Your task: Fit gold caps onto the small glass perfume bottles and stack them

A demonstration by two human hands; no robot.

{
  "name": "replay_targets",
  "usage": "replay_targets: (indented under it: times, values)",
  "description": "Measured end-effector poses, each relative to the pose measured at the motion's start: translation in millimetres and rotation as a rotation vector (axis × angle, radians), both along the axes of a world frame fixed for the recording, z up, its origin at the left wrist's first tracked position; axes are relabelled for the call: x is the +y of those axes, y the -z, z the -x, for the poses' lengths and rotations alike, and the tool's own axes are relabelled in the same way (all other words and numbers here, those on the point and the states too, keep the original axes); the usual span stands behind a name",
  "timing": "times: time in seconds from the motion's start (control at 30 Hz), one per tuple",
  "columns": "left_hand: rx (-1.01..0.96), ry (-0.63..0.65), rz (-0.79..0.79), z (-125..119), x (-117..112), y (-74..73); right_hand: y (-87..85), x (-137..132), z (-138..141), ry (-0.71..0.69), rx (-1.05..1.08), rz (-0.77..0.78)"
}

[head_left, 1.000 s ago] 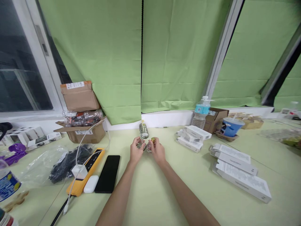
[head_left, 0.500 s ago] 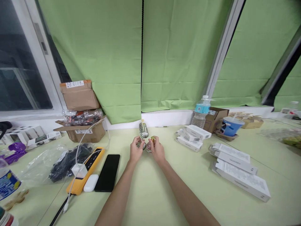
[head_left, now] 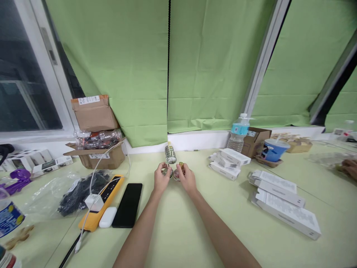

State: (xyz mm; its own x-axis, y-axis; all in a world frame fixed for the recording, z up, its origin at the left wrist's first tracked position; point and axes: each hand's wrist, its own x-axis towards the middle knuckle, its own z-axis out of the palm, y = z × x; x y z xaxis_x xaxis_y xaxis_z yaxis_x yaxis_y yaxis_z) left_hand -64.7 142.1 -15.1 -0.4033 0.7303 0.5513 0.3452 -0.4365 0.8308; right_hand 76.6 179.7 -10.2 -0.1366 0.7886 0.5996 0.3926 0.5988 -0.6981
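Note:
Both my hands meet at the middle of the pale green table (head_left: pixel 178 230). My left hand (head_left: pixel 161 178) pinches a small shiny metal piece (head_left: pixel 166 171) between thumb and fingers. My right hand (head_left: pixel 187 178) is closed on a small gold-coloured piece (head_left: pixel 181 164), with another shiny bit (head_left: pixel 176 174) between the two hands. Just behind them a small clear bottle-like object (head_left: pixel 170 154) with a patterned body stands upright on the table. What the small pieces are is too tiny to tell.
Left: a black phone (head_left: pixel 128 204), white case (head_left: pixel 107 217), yellow power strip (head_left: pixel 102 201) with a white charger, a plastic bag of black parts (head_left: pixel 75 191), cardboard boxes (head_left: pixel 96 136). Right: white cartons (head_left: pixel 284 204), a water bottle (head_left: pixel 238 134), a blue cup (head_left: pixel 273 150). Another person's hand (head_left: pixel 350 167) shows at the far right edge.
My hands have stayed almost still, with only small finger motion on the pieces. Another person's hand has come into view at the far right edge.

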Motion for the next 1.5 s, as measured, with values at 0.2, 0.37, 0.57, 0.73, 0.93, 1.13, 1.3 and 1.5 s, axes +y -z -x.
replay_targets:
  times: [0.2, 0.37, 0.57, 0.73, 0.93, 1.13, 1.3, 1.5]
  values:
    - [0.027, -0.019, 0.026, -0.3, -1.1, -1.7, 1.9, 2.8, 0.5, 0.007, 0.021, 0.012]
    - [0.020, -0.033, 0.032, 0.9, 0.7, -0.2, 1.8, 3.7, 1.0, -0.025, 0.046, 0.039]
    - [0.025, -0.039, -0.025, 1.0, 2.1, 1.1, 1.6, 2.3, 1.1, -0.026, 0.054, 0.026]
    - [0.043, -0.053, -0.055, 0.6, 0.4, -1.0, 1.6, 2.1, 2.1, -0.033, 0.094, -0.010]
    - [0.089, -0.070, -0.090, 1.1, -2.1, -4.0, 2.8, 5.3, 2.3, -0.016, 0.117, -0.058]
    - [0.086, -0.081, -0.096, 0.1, -2.6, -4.2, 1.3, 5.0, 1.6, -0.027, 0.118, -0.066]
    - [0.076, -0.077, -0.085, 0.2, -2.0, -2.7, -0.7, 2.8, 2.4, -0.034, 0.142, -0.048]
    - [0.035, -0.063, -0.080, 1.1, -0.7, -1.6, -0.7, 3.3, 2.8, -0.036, 0.144, -0.041]
